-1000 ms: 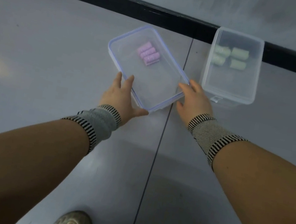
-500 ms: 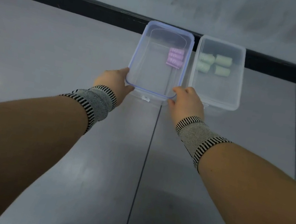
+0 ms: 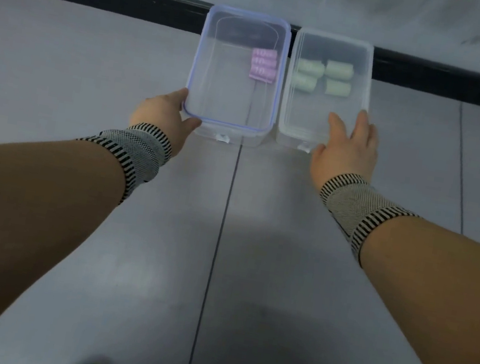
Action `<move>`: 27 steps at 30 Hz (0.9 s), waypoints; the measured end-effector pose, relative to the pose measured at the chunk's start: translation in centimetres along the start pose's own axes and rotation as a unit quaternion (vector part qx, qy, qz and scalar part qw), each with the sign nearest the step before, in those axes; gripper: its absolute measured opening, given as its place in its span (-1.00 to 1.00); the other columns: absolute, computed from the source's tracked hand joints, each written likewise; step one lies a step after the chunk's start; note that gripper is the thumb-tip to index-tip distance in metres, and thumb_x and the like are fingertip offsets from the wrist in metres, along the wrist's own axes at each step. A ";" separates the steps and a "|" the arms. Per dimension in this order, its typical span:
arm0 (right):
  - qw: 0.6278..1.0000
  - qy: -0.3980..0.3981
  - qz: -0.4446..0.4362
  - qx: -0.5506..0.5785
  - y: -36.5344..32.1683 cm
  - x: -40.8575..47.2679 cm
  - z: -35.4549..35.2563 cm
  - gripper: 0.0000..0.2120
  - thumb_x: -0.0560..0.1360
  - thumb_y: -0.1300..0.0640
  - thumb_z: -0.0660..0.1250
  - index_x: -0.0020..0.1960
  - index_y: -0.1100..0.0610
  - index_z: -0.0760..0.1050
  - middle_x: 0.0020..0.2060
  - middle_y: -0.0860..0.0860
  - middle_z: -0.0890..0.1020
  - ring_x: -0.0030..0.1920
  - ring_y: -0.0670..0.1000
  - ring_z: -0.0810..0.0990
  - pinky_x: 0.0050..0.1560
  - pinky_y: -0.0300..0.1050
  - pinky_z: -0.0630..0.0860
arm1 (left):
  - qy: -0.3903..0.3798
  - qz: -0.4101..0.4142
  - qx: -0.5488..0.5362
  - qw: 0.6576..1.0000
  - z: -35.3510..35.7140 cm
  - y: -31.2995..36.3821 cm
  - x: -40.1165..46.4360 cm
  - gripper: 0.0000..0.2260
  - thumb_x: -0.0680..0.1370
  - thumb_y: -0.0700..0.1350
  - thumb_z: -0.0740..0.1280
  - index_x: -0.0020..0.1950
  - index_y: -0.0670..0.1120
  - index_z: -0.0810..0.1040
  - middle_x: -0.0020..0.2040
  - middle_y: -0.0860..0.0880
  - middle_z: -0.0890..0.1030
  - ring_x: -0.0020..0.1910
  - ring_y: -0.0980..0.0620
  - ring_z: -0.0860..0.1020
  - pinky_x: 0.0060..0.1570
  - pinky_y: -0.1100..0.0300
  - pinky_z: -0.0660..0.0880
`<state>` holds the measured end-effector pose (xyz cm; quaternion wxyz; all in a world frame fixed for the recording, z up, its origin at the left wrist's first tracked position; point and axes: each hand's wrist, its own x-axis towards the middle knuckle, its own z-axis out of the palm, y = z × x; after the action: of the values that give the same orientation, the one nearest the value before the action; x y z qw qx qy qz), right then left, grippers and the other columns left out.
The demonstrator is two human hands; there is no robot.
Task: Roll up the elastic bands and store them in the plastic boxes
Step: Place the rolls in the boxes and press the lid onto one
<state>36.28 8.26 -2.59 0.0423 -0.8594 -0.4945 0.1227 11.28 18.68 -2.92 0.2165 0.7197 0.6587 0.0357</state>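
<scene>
Side by side, purple-rimmed box [image 3: 245, 19] under left grip [image 3: 161, 114], clear box [image 3: 333, 39] under flat right hand [image 3: 347, 148].

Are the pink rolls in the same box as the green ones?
No, the pink rolls lie in the blue-rimmed box, the green rolls in the clear box beside it.

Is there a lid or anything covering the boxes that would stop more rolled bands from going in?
Nothing visible does. The blue-rimmed box holding pink rolls and the clear box holding green rolls are both open on top. The left hand and right hand sit at their near corners.
</scene>
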 end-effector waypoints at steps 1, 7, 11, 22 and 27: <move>1.000 0.000 0.022 0.017 0.6 0.0 -0.1 -0.51 0.60 0.10 0.11 0.50 -0.04 0.12 0.54 0.14 -0.08 0.52 0.21 -0.06 0.49 0.15 0.03 | 0.004 0.002 -0.004 1.000 0.2 0.1 -0.2 -0.56 0.53 0.08 0.29 0.38 0.00 0.39 0.23 -0.05 0.57 0.14 -0.13 0.54 0.13 0.01 0.48; 0.977 0.037 0.118 0.171 2.3 1.9 -0.1 -0.54 0.65 -0.01 0.00 0.52 0.02 0.11 0.53 0.14 0.07 0.48 0.14 0.18 0.41 -0.06 0.18 | 0.014 -0.005 -0.097 0.995 1.6 -0.2 -0.7 -0.50 0.54 0.06 0.29 0.46 0.05 0.27 0.32 -0.02 0.47 0.14 -0.06 0.55 0.16 0.00 0.48; 0.993 0.044 0.045 0.096 3.0 1.5 0.5 -0.57 0.64 0.01 0.02 0.50 0.03 0.18 0.53 0.12 0.06 0.50 0.16 0.10 0.44 0.02 0.14 | 0.081 0.017 -0.016 0.996 2.8 0.4 -2.4 -0.47 0.57 0.03 0.24 0.50 0.03 0.17 0.50 -0.09 0.14 0.43 -0.13 0.22 0.39 -0.05 0.24; 0.999 -0.026 -0.040 0.022 3.7 -1.3 2.4 -0.38 0.57 0.34 0.04 0.51 -0.15 0.07 0.55 -0.03 -0.10 0.52 0.19 0.00 0.50 0.09 0.06 | 0.041 0.096 0.159 0.982 4.7 2.1 -5.5 -0.40 0.57 -0.07 0.17 0.52 0.15 -0.06 0.56 0.04 -0.20 0.52 -0.16 -0.22 0.45 -0.23 -0.09; 0.994 0.018 -0.081 -0.068 3.4 -1.8 1.9 -0.32 0.53 0.29 0.08 0.54 -0.05 -0.13 0.55 -0.05 -0.16 0.53 0.17 -0.15 0.48 0.23 -0.06 | 0.047 0.128 0.201 0.970 4.8 1.3 -6.0 -0.38 0.57 0.00 0.15 0.54 0.07 -0.12 0.56 0.02 -0.19 0.52 -0.14 -0.21 0.45 -0.23 -0.05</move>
<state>37.76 4.90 -4.82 0.0028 -0.8194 -0.5691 0.0690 13.35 11.60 -5.34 0.0297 0.8240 0.5646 -0.0363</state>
